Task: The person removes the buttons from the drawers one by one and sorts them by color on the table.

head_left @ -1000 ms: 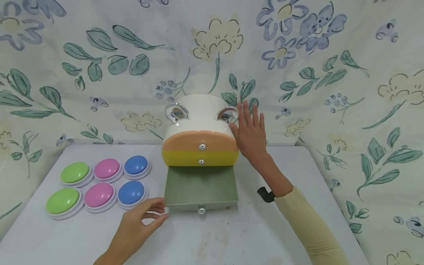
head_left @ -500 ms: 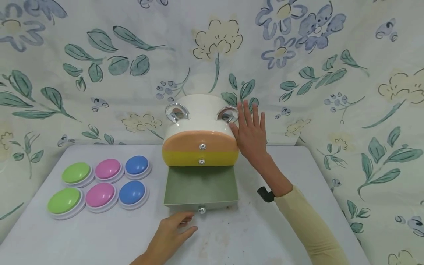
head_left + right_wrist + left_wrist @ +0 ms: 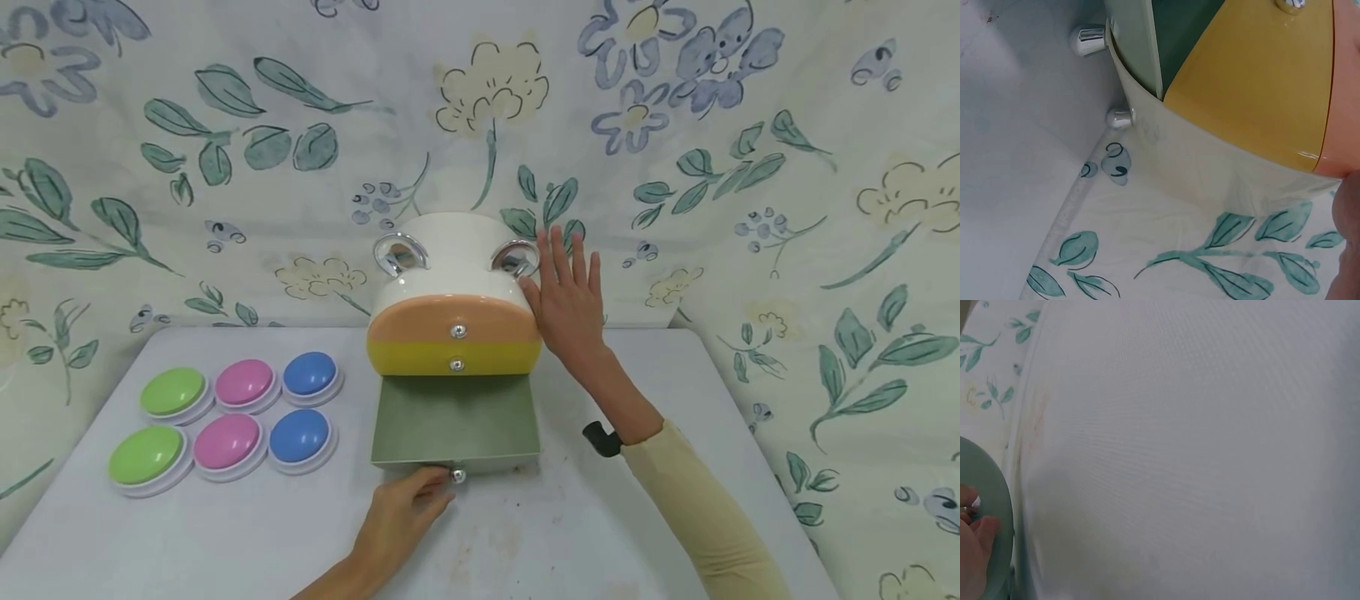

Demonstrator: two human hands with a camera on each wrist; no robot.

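A small rounded white drawer cabinet (image 3: pixel 461 221) stands at the back middle of the table, with orange (image 3: pixel 420 318) and yellow (image 3: pixel 412 358) fronts closed. Its bottom green drawer (image 3: pixel 457 417) is pulled out and holds nothing visible. My left hand (image 3: pixel 393 517) is at that drawer's front, fingertips beside the silver knob (image 3: pixel 458 476) and thumb a little below it. The left wrist view has the finger and thumb on either side of the knob (image 3: pixel 976 502). My right hand (image 3: pixel 567 312) rests with straight fingers against the cabinet's right side.
On the left of the white table (image 3: pixel 600 533) sit two rows of round push lights or buttons: green (image 3: pixel 146 454), pink (image 3: pixel 225 442) and blue (image 3: pixel 298 435), on white bases. A floral cloth (image 3: pixel 300 217) hangs behind. Two chrome arched handles (image 3: pixel 401 254) top the cabinet.
My left hand has moved right from the drawer's left corner to the knob, and its fingers have drawn closer together. The right hand and the drawer have stayed put.
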